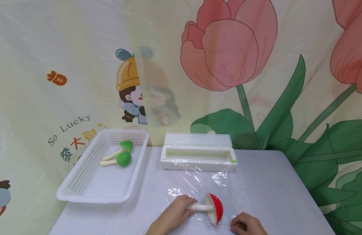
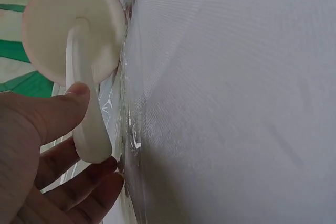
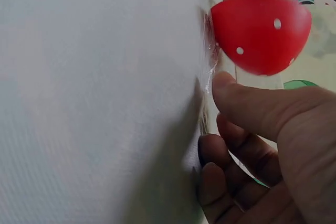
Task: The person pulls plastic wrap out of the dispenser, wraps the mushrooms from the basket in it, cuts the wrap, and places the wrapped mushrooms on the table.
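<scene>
A toy mushroom (image 1: 217, 209) with a white stem and a red, white-spotted cap lies sideways over a sheet of clear plastic wrap (image 1: 195, 182). My left hand (image 1: 178, 210) grips the stem near its end, thumb on one side and fingers on the other, as the left wrist view shows. To the right of the cap, my right hand (image 1: 246, 224) rests at the wrap's near right part with fingers loosely bent. In the right wrist view its thumb (image 3: 247, 98) stands apart from the fingers, right beside the wrap and just below the red cap (image 3: 262, 35).
At the back stands a white wrap dispenser box (image 1: 198, 164) with its lid raised and the wrap drawn out toward me. On the left, a white plastic basket (image 1: 107, 192) holds two green-capped toy mushrooms (image 1: 123, 159). A printed curtain (image 1: 157, 32) hangs behind the white table (image 1: 275, 182).
</scene>
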`<state>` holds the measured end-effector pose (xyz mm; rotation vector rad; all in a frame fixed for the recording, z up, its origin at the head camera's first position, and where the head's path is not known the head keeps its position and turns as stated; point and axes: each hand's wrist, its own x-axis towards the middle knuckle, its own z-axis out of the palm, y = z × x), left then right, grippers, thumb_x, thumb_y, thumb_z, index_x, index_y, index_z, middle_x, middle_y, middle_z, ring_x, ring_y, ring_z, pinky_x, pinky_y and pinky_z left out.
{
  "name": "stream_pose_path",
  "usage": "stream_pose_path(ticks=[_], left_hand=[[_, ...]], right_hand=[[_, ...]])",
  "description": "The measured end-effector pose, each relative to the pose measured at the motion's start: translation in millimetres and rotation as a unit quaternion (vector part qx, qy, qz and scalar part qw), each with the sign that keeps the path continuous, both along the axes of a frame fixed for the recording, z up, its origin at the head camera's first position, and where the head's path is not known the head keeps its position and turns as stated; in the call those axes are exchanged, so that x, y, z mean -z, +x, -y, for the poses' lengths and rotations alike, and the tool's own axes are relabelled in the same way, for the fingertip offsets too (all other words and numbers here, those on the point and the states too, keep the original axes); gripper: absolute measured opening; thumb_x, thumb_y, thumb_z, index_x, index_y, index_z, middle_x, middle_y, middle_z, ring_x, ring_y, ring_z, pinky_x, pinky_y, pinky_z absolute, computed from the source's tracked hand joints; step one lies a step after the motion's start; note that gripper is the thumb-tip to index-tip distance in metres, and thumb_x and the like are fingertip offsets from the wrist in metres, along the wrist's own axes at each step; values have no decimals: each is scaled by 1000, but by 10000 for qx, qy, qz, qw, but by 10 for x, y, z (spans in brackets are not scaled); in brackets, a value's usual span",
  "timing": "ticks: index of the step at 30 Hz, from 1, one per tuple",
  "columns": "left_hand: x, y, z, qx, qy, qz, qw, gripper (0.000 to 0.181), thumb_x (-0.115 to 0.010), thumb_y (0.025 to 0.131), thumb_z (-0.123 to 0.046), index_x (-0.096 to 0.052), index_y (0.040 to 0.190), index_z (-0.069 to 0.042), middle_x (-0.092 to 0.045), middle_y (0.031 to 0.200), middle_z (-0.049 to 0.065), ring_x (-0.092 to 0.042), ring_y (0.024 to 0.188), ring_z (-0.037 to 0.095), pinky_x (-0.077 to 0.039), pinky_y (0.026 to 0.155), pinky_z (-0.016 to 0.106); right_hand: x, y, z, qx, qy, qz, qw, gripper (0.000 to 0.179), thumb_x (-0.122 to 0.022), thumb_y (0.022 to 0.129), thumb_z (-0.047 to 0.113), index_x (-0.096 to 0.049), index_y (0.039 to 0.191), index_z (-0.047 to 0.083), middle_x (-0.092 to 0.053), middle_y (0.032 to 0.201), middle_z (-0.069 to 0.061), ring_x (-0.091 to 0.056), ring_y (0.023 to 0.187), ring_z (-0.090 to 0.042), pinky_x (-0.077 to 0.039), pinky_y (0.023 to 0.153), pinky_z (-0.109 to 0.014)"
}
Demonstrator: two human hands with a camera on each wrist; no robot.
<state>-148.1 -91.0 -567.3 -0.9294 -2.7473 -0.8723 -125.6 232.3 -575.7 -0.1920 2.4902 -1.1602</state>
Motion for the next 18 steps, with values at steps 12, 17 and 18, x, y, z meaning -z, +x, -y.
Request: stream_pose_path(ticks=[12,17,18], left_hand=[[-45,163,223,-524,-78,-625,9966,43,-72,97,-34,-63,135,-17,-70,121,-5,-65,113,16,-54,96,36],[-128,161,33,-363,355,-561,9971,39,-72,97,-33,-65,131,-16,-73,112,-4,-67,104,13,-56,88,31],[-136,159,-4,-326,321,-490,9978,41,-73,95,-36,-66,130,-16,-73,110,-4,-67,101,12,-56,86,29]], right_hand=[[-18,-3,-18,-381,203,-650,9969,7,-80,87,12,-80,93,9,-59,85,5,-50,70,3,-50,60,-20],[2,42,4,-256,329,-885,9952,2,-80,87,11,-79,86,13,-59,82,5,-50,69,5,-49,60,-20],[7,42,14,-198,403,-870,9952,3,-80,87,12,-78,86,14,-59,82,6,-50,69,5,-49,60,-20]])
